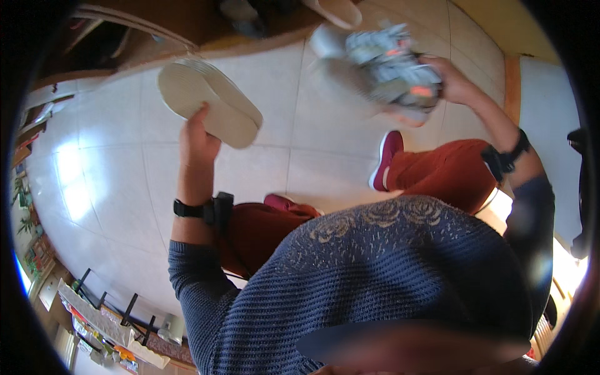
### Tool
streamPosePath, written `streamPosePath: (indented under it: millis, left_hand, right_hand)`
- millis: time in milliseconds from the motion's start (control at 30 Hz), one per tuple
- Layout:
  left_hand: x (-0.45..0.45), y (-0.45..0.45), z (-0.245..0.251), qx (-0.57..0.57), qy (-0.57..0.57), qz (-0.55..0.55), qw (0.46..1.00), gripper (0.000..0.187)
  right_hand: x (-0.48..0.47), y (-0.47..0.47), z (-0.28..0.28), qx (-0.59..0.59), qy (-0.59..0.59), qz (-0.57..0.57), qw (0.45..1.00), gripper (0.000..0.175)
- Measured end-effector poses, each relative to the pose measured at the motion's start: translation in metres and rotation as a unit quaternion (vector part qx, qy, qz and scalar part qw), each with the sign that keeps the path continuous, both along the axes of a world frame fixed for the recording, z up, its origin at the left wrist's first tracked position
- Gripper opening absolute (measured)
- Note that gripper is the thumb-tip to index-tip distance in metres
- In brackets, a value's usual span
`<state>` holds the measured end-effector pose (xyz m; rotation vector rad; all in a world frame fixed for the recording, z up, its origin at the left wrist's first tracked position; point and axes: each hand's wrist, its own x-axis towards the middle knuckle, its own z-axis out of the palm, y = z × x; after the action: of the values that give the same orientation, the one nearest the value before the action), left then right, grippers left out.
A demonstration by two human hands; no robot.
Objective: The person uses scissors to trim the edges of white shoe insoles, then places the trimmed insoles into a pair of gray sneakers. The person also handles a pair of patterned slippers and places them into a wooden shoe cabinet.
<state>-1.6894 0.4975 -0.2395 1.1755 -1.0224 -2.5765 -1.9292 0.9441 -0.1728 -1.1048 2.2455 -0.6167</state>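
Note:
My left hand point(199, 136) grips a pair of cream slippers point(213, 91) pressed together, the thumb lying across the nearer one. They are held up over the floor, with a ribbed surface turned towards me. On the other side, my right hand point(452, 82) holds a pair of grey and white sneakers point(384, 70) with orange patches. Motion blurs these sneakers, and my fingers are partly hidden behind them.
Ahead is a brown wooden shoe cabinet point(183, 23) with dark shoes point(246, 18) and a pale shoe point(340, 13) at its edge. Below me are pale floor tiles point(258, 173) and my maroon shoe point(389, 157). A cloth-covered table point(96, 318) stands at lower left.

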Motion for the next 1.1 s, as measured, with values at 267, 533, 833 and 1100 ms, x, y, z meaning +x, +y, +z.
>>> streamPosePath:
  millis: [267,533,833,1100]
  left_hand:
    - [0.023,-0.016,-0.003,-0.080,0.005,0.042,0.996,0.051]
    - [0.025,-0.010,-0.005,-0.156,-0.076,-0.004,0.985,0.054]
    - [0.021,0.006,0.001,-0.193,-0.081,-0.052,0.976,0.051]
    - [0.022,0.005,-0.004,-0.152,-0.057,-0.076,0.984,0.051]
  right_hand:
    - [0.134,-0.163,-0.201,0.140,0.068,-0.011,0.988,0.023]
    - [0.112,-0.169,-0.243,-0.039,-0.068,0.006,0.997,0.025]
    - [0.062,-0.183,-0.222,-0.041,-0.139,-0.100,0.984,0.018]
    - [0.065,-0.198,-0.201,-0.048,-0.104,-0.092,0.989,0.019]
